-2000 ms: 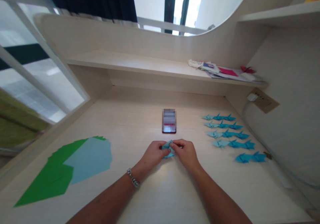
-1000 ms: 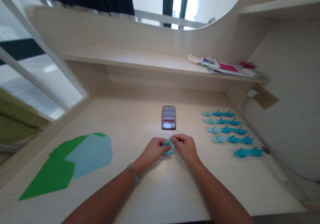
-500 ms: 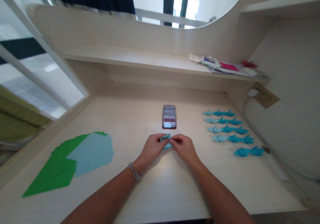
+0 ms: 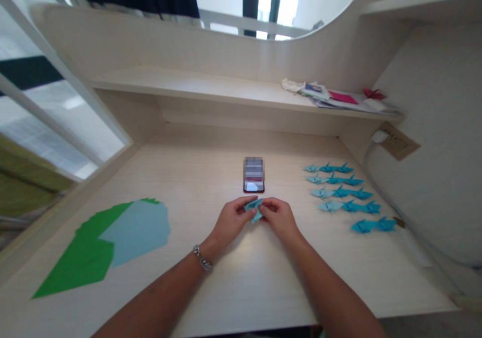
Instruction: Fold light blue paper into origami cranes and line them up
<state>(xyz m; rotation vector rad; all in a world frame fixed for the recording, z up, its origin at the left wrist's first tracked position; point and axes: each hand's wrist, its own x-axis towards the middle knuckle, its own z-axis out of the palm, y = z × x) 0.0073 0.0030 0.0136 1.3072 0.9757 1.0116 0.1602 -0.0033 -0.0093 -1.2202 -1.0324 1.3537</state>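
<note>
Between my two hands is a small piece of folded light-blue origami paper (image 4: 257,209), partly covered by my fingers. My left hand (image 4: 234,218), with a chain bracelet at the wrist, pinches its left side. On the other side my right hand (image 4: 279,216) grips it between thumb and fingers. Just beyond the hands a phone (image 4: 253,175) lies flat on the desk. Several rows of blue paper cranes (image 4: 341,193) stand to the right, some paler than others.
Fanned green paper sheets (image 4: 75,257) and light-blue paper sheets (image 4: 139,232) lie at the left of the desk (image 4: 196,167). A shelf (image 4: 181,87) with papers (image 4: 342,98) runs along the back. A cable (image 4: 391,205) hangs from the wall socket (image 4: 399,141) at the right.
The folded paper has turned in my fingers and shows a different side. Both hands have shifted slightly around it and still grip it. The view has moved a little.
</note>
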